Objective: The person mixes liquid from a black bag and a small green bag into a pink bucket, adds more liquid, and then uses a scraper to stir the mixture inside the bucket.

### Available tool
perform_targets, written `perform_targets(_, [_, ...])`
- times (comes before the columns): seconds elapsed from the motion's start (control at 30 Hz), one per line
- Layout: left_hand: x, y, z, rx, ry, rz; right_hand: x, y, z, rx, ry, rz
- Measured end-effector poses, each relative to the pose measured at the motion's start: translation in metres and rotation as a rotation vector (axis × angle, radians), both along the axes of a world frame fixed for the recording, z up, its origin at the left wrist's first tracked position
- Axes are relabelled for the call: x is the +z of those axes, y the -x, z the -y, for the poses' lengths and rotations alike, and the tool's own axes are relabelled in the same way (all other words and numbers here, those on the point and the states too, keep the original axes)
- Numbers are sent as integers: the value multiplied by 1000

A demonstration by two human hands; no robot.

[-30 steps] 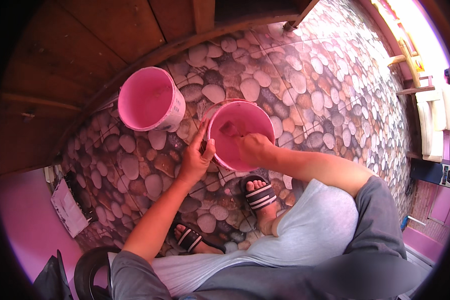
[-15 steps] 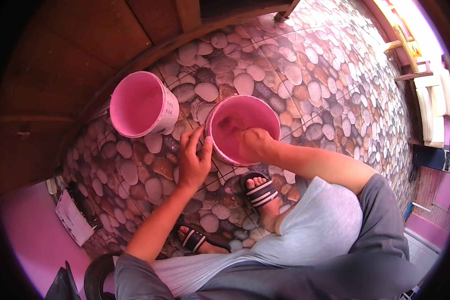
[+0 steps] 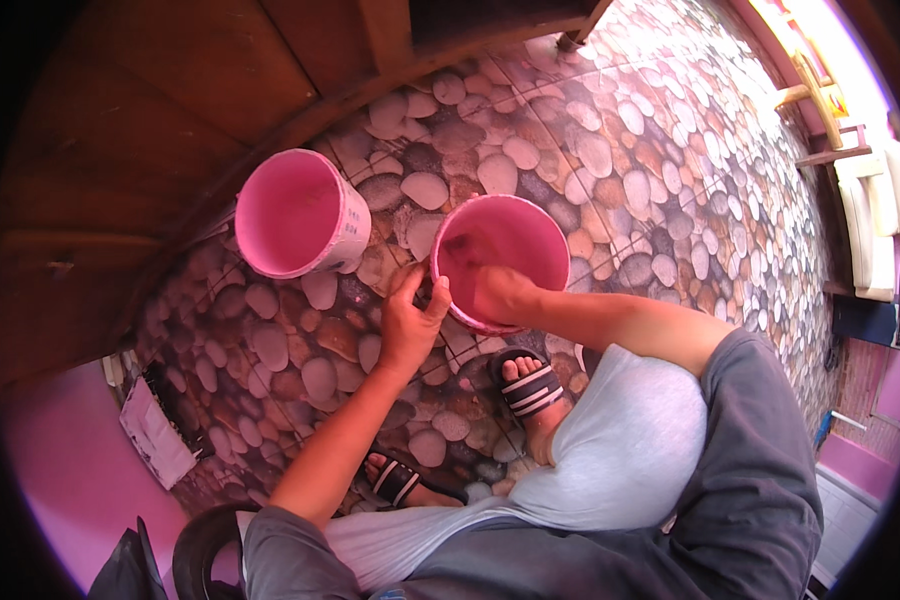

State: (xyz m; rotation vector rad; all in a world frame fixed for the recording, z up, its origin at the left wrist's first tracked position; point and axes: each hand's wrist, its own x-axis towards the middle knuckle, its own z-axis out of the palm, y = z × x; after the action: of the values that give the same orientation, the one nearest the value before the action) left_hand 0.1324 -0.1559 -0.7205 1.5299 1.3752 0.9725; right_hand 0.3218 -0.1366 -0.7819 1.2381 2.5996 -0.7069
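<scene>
A pink-lined bucket (image 3: 535,240) stands on the floor in front of me, its mouth turned up toward me. My left hand (image 3: 410,325) is at its left side, with the thumb on the rim and the fingers bent against the outside. Down inside the bucket is my right hand (image 3: 505,298), knuckles up; its fingers are hidden, so what they hold, if anything, does not show. A dark patch lies on the bucket's inside beyond that hand. To the left stands a second bucket (image 3: 348,235), pale outside and pink inside, which neither hand touches.
Pebble-patterned tiles (image 3: 450,425) cover the floor. Brown wooden furniture (image 3: 170,120) rises along the left and far side. My sandalled foot (image 3: 530,385) is close to the near bucket. A flat whitish panel (image 3: 157,430) lies by the pink wall; pale seating (image 3: 867,225) stands at right.
The view has shifted slightly, so both buckets appear a little farther right. My left fingers have drawn in closer against the bucket's side. My right hand stays inside, slightly lower.
</scene>
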Motion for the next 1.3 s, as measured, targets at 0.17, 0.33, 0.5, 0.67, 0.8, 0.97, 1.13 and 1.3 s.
perform_targets(0.17, [-4, 3, 1, 30, 28, 0, 19, 11, -18, -572, 283, -251])
perform_targets(0.33, [-22, -17, 40, 172, 210, 6, 72, 0, -57, 275, 212, 335])
perform_targets(0.5, [-18, -37, 92, 71, 337, -139, 40, -10, -50, 475, 389, 376])
perform_targets(0.67, [-8, -3, 23, -108, 113, -11, 28, -11, -45, 229, 428, 230])
perform_targets(0.8, [0, -9, 9, -257, 96, -29, 31, -11, -49, -33, 394, 78])
perform_targets(0.97, [-7, -11, 8, -241, -77, -109, 34, -15, -38, -146, 356, 82])
perform_targets(1.13, [-6, -13, 7, -228, -6, -64, 34, -10, -28, -22, 370, 201])
perform_targets(1.3, [-6, -12, 8, -230, 29, -91, 56, 2, -26, 91, 363, 428])
